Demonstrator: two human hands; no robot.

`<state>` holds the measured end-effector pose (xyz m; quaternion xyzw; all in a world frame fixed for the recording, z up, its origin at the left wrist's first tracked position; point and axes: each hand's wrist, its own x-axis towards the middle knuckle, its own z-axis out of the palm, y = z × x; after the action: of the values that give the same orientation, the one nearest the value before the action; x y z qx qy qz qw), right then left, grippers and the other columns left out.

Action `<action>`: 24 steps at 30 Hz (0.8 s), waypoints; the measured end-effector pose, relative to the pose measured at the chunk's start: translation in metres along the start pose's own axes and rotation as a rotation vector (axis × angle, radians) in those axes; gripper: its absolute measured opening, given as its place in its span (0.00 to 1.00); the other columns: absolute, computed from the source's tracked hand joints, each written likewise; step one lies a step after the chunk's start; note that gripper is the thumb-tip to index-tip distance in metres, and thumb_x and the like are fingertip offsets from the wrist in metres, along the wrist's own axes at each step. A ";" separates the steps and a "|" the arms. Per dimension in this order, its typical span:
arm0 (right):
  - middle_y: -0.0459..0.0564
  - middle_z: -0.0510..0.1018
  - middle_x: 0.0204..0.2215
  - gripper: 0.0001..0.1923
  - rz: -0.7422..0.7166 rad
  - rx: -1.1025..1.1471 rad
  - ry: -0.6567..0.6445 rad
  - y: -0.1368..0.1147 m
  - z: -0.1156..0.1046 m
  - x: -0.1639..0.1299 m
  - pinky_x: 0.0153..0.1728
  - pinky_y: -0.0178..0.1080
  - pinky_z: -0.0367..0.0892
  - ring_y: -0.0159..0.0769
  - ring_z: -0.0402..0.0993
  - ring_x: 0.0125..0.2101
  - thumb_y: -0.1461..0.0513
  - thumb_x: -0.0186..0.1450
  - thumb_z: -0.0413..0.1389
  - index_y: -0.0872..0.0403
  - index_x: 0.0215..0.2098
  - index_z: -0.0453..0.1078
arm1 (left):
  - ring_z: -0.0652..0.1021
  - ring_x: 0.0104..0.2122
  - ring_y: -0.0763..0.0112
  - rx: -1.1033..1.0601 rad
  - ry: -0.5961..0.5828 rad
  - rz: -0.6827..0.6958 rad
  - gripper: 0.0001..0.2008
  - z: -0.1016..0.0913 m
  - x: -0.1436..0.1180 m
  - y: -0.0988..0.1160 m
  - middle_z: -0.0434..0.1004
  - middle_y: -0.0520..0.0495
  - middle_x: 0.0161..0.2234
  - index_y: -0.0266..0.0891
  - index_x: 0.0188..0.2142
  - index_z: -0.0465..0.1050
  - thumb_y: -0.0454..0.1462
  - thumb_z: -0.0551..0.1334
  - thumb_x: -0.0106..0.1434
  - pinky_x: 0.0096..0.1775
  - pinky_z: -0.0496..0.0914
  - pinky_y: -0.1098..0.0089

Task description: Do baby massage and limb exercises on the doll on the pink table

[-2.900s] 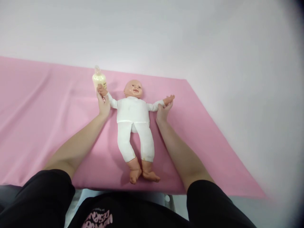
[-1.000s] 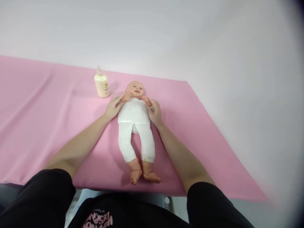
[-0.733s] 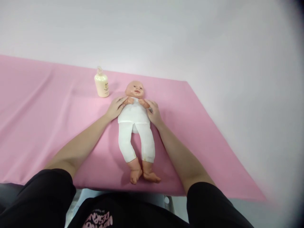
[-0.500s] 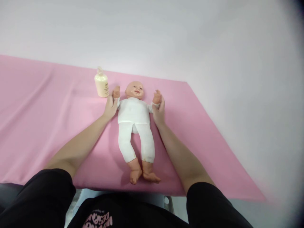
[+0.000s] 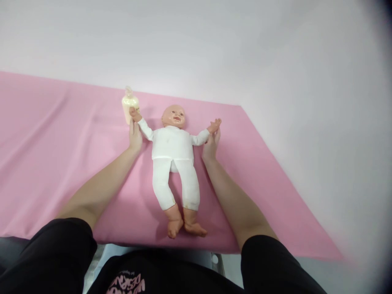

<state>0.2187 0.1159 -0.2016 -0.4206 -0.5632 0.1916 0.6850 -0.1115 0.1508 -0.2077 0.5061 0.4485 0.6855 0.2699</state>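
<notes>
A baby doll (image 5: pixel 173 143) in a white cloth suit lies on its back on the pink cover, head away from me and feet toward me. Its two arms are spread out to the sides. My left hand (image 5: pixel 135 138) grips the doll's arm on the left near the wrist, with part of the fingers hidden behind it. On the other side, my right hand (image 5: pixel 210 147) holds the other arm by the wrist, fingers partly hidden. Just behind the doll's hand on the left stands a pale yellow pump bottle (image 5: pixel 128 102), partly covered by it.
The pink cover (image 5: pixel 61 163) drapes over the table, with soft folds at left. A plain white wall or surface (image 5: pixel 196 49) lies beyond its far edge. Something light blue (image 5: pixel 116 250) shows below the near edge.
Both hands have moved outward, drawing the doll's arms from beside its head out to the sides. The doll's left-side hand now overlaps the bottle. Body and legs stay put.
</notes>
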 end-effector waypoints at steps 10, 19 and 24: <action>0.54 0.73 0.64 0.29 -0.194 -0.278 -0.340 -0.015 0.011 -0.016 0.70 0.58 0.60 0.47 0.68 0.66 0.45 0.76 0.44 0.46 0.68 0.65 | 0.71 0.64 0.52 0.510 -0.498 0.451 0.29 0.011 -0.021 0.029 0.72 0.33 0.64 0.39 0.67 0.65 0.51 0.50 0.76 0.67 0.62 0.48; 0.55 0.70 0.67 0.31 -0.206 -0.299 -0.334 -0.011 0.014 -0.017 0.71 0.59 0.58 0.47 0.66 0.67 0.44 0.76 0.42 0.46 0.71 0.60 | 0.73 0.61 0.51 0.594 -0.474 0.480 0.27 0.014 -0.023 0.029 0.74 0.34 0.61 0.38 0.65 0.68 0.49 0.51 0.75 0.64 0.64 0.47; 0.56 0.56 0.73 0.36 -0.120 -0.161 -0.124 0.008 0.008 -0.010 0.71 0.62 0.55 0.45 0.55 0.73 0.45 0.76 0.43 0.44 0.76 0.40 | 0.70 0.66 0.55 0.320 -0.253 0.363 0.31 0.007 -0.014 0.020 0.66 0.34 0.66 0.43 0.70 0.56 0.56 0.49 0.75 0.67 0.63 0.52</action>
<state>0.2101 0.1159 -0.2140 -0.4273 -0.6423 0.1300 0.6229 -0.0987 0.1324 -0.1952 0.6959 0.4157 0.5745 0.1132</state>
